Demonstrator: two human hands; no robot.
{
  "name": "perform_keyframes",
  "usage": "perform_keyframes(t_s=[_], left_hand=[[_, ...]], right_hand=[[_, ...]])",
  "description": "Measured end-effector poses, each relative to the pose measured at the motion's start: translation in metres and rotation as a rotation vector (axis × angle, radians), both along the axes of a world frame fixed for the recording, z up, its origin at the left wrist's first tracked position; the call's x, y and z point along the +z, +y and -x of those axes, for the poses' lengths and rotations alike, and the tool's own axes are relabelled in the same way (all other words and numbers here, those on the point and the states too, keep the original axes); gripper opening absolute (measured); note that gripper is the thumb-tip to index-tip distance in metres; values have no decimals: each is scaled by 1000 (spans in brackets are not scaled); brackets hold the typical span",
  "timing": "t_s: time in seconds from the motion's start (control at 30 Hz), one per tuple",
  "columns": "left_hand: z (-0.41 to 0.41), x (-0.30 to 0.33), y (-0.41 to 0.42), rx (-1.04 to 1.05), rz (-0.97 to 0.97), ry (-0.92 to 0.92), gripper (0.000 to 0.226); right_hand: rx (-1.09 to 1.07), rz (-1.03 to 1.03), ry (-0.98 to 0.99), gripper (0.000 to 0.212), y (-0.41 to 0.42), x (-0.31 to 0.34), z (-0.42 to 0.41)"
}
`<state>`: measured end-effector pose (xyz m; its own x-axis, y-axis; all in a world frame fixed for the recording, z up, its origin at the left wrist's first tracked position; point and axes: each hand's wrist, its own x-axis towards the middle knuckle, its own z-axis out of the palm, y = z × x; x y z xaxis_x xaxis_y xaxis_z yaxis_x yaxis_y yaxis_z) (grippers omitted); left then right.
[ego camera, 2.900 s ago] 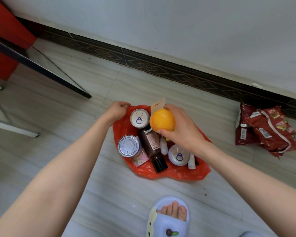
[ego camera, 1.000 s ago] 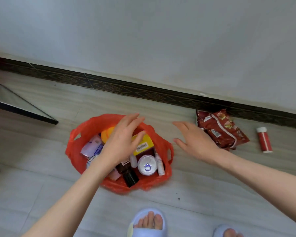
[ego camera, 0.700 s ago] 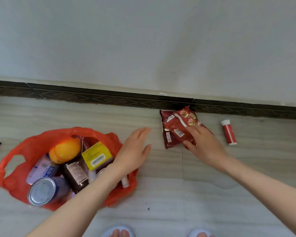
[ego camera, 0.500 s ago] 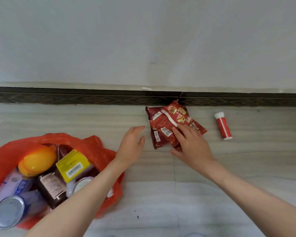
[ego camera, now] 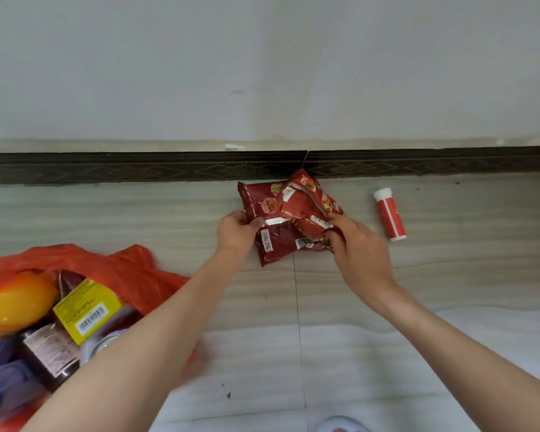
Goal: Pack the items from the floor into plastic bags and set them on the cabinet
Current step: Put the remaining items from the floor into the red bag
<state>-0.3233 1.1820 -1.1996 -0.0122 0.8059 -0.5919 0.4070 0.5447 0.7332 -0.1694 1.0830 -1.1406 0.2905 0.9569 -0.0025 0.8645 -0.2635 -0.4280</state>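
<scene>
Several dark red snack packets [ego camera: 281, 219] lie in a small pile on the floor by the skirting board. My left hand [ego camera: 236, 233] grips the pile's left edge. My right hand [ego camera: 356, 244] is closed on its right side. A red tube with a white cap [ego camera: 389, 215] lies on the floor just right of the packets. At the lower left the open orange plastic bag [ego camera: 128, 269] holds an orange ball [ego camera: 16, 302], a yellow box [ego camera: 86, 310], a dark bottle [ego camera: 49, 357] and cans.
The white wall with a dark patterned skirting board [ego camera: 138, 168] runs across right behind the packets. Pale floor tiles [ego camera: 262, 369] stretch between my arms. A light slipper tip [ego camera: 340, 427] shows at the bottom edge.
My view swung right, away from the bag. Both hands left the bag, reached to the red packets and closed on them, bunching the pile together.
</scene>
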Motion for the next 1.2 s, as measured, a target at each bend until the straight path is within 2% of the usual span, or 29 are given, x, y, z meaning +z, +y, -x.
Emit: perform_keyframes(t_s=[0.1,0.2,0.33,0.43,0.47,0.6,0.73,0.87,1.0,1.07,1.13,1.2], left_hand=[[2,18,-8,17,-37,-138,11],[18,49,-19,-32,-133,-155,11],[64,100,-37,-94,-235,-88,20],[111,142,-53,-69,-295,-36,11],[129,153,-62,-48,-318,-28,5],[201,182,-110,134,-381,-17,6],[255,193,-138,318,-359,-29,12],[295,182,-142,463,-268,-69,10],[309,168,-140,598,-197,-169,4],[302,165,-139,639,-189,-226,3],[297,160,-135,680,-181,-262,7],[296,151,-129,681,-170,-193,8]], right_hand=[[-141,25,106,15,3,12,-1],[-236,43,219,16,2,36,6],[-159,116,278,16,1,82,36],[-24,174,292,16,4,117,69],[18,189,299,16,5,128,81],[170,288,325,25,8,172,136],[249,357,330,19,7,193,185],[292,334,370,20,2,197,221],[286,214,480,16,-5,192,249],[308,148,453,15,-9,185,260],[379,103,309,13,-10,175,269],[457,60,151,13,-9,164,278]])
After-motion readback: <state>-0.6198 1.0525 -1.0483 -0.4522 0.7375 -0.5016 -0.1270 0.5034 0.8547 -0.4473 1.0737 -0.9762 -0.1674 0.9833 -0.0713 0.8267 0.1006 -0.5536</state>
